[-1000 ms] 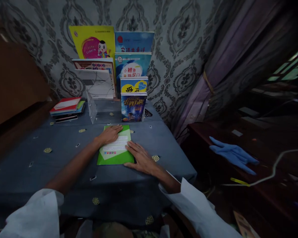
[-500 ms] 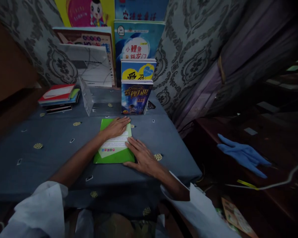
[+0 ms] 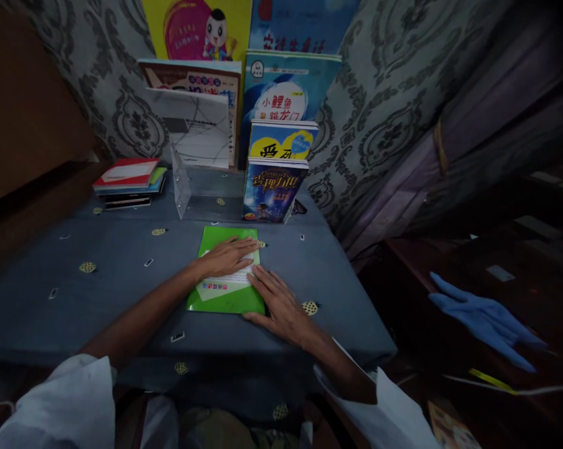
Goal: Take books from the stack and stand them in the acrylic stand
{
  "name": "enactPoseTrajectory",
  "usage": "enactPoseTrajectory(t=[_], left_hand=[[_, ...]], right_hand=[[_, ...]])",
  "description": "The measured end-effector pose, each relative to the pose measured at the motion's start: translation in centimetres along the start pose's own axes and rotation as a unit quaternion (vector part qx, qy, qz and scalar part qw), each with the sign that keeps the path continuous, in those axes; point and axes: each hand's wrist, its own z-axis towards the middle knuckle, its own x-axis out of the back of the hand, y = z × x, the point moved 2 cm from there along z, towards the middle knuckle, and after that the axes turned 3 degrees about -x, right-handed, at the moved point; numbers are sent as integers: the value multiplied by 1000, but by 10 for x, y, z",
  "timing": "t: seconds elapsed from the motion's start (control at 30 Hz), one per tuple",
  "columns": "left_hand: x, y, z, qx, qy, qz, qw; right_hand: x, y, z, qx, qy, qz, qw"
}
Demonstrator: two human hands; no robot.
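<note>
A green book (image 3: 229, 302) with a white text panel lies flat on the blue tablecloth near the front of the table. Across its middle rests my left hand (image 3: 227, 255), palm down with fingers stretched out toward the right edge. My right hand (image 3: 281, 304) lies on the book's right edge, fingers extended and thumb at the lower right corner. Part of the printed text is hidden beneath the hands. Just behind the book stands a clear tiered rack (image 3: 211, 207), with a dark blue book (image 3: 274, 190) in its front right place.
Behind, the rack holds a yellow-and-blue book (image 3: 281, 140), a teal book (image 3: 293, 81) and other books and papers. A stack of books (image 3: 129, 174) lies at the left. On a dark surface at the right is a blue glove (image 3: 487, 318). A patterned curtain (image 3: 379, 125) hangs behind.
The view has shifted, so the scene sits further right. My left hand has slid down the book a little toward me; my right hand stays at its right edge.
</note>
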Motion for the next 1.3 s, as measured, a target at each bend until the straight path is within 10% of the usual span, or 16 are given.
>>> enactPoseTrajectory(t=[0.27,0.63,0.83,1.3], left_hand=[[9,-59,-38,103,-21,31,994],[-1,-38,-61,104,19,56,993],[-3,-39,-60,113,69,62,989],[3,-49,-58,146,87,64,983]], right_hand=[[-1,2,-3,13,11,-14,1000],[9,3,-1,14,4,-7,1000],[35,-14,58,20,-20,12,1000],[-12,14,144,-3,-49,-24,999]])
